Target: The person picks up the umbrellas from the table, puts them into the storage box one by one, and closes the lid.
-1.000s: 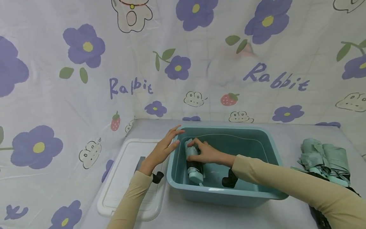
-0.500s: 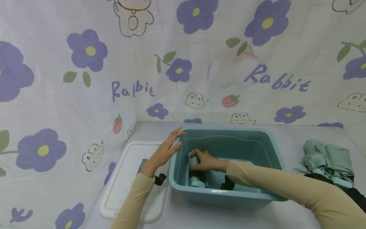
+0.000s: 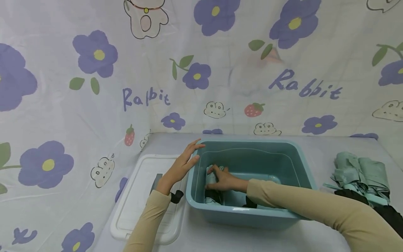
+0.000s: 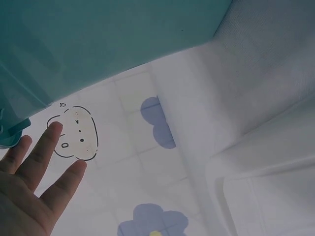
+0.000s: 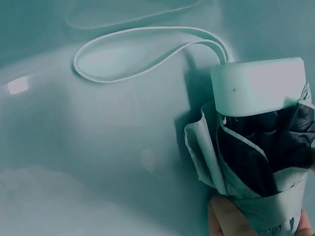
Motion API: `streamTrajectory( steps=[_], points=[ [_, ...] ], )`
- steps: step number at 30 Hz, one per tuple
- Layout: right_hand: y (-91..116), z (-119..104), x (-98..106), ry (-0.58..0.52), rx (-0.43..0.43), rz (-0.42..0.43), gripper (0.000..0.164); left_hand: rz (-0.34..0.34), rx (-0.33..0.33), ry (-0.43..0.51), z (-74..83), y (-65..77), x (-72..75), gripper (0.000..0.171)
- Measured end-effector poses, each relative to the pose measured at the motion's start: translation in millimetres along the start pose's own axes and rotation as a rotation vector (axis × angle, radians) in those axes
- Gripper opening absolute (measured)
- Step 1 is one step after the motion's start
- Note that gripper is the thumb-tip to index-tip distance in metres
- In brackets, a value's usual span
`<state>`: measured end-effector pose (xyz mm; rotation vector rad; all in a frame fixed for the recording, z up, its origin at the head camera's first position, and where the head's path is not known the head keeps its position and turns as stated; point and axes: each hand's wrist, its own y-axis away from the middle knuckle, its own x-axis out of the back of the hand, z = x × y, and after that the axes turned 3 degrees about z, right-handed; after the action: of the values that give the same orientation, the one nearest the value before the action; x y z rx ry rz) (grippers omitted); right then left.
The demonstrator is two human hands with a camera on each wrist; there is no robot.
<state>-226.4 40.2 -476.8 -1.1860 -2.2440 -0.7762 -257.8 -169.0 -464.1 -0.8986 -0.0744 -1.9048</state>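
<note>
Lid: white plastic lid [image 3: 138, 196] flat on tabletop, just left of bin.
L hand: left hand [image 3: 181, 168] w/ fingers straight, pressed on teal bin [image 3: 252, 213] outer left wall; grips nothing.
Umbrella: folded mint umbrella [image 3: 211, 182] inside bin, left end, on the floor.
R hand: right hand [image 3: 225, 180] curled round it.
Tip: lay it parallel to wall, tuck wrist strap [image 5: 142, 51] in.
Far right: second folded umbrella [image 3: 362, 176] on tabletop.

A teal plastic tub [image 3: 252, 213] holds a mint-and-black folded umbrella [image 5: 261, 162]; purple flowers pattern the white backdrop cloth [image 3: 94, 52].
</note>
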Motion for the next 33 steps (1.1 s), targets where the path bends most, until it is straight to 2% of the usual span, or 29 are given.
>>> streamTrajectory(
  steps=[5,8,13,19,25,33],
  points=[
    [1,-3,3,0.006,-0.021,-0.044,0.048,0.009,-0.01,0.007,-2.2,-0.8,-0.8,0.051],
    [1,-7,12,0.029,-0.046,-0.125,0.049,0.016,-0.022,0.007,-3.0,-1.8,-0.7,0.049],
    [5,-13,35,0.006,-0.107,-0.275,0.056,0.008,-0.035,0.009,-1.7,-5.6,-1.3,0.05],
    [14,-15,57,-0.003,-0.116,-0.37,0.06,0.007,-0.017,0.007,-2.0,-5.7,-2.6,0.047],
    [26,-16,78,-0.005,-0.067,-0.386,0.059,0.005,-0.015,0.015,3.6,-3.6,-1.7,0.043],
    [45,-27,106,0.01,-0.009,-0.301,0.056,-0.005,-0.004,0.044,38.1,2.4,7.3,0.042]
  ],
)
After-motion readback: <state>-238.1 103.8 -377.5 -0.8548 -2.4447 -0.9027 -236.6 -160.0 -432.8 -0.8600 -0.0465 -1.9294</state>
